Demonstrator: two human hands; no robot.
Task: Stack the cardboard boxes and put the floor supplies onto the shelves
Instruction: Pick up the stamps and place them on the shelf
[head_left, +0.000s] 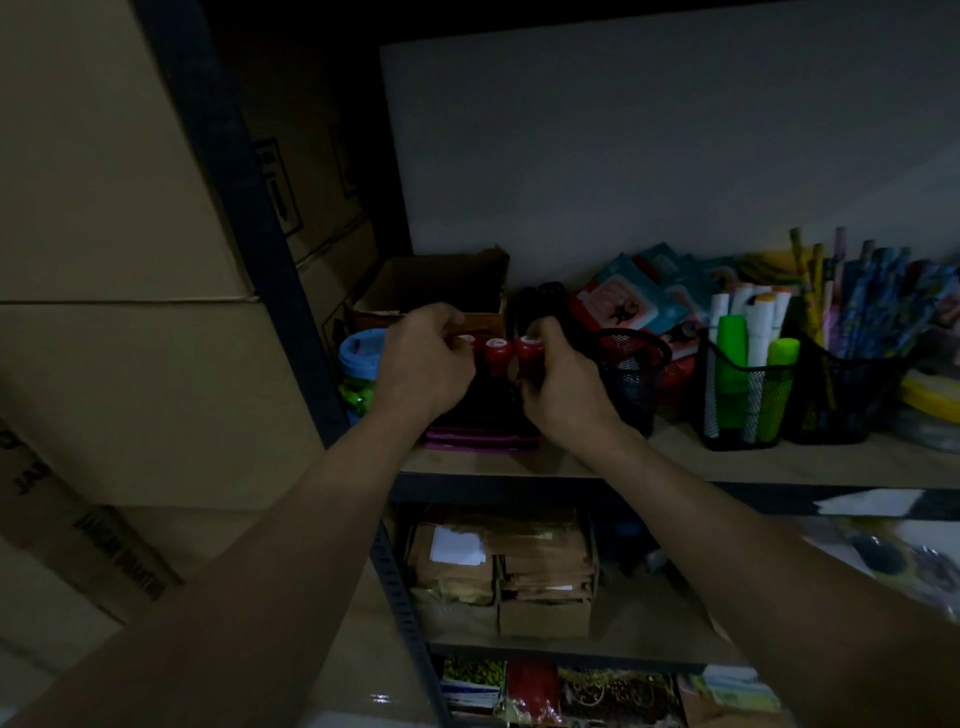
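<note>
From my remote seat I see three red-topped items (493, 352) in a row, held just above the left end of the shelf (649, 460); it is too dark to tell what their bodies are. My left hand (423, 364) curls its fingers round the leftmost one, and my right hand (566, 387) grips the rightmost, with the middle one between them. Beneath them a flat purple case (483, 442) lies on the shelf board. Just behind stands an open small carton (436, 288), and beside my left hand a blue-lidded jar (361, 358). To the right sit a black mesh cup (631, 374), then a mesh holder (743, 415) of green and white markers, and further right a bundle of pencils (857, 312). Large cardboard boxes (114, 208) are stacked left of the rack's upright. Brown packets (545, 561) fill the shelf below.
</note>
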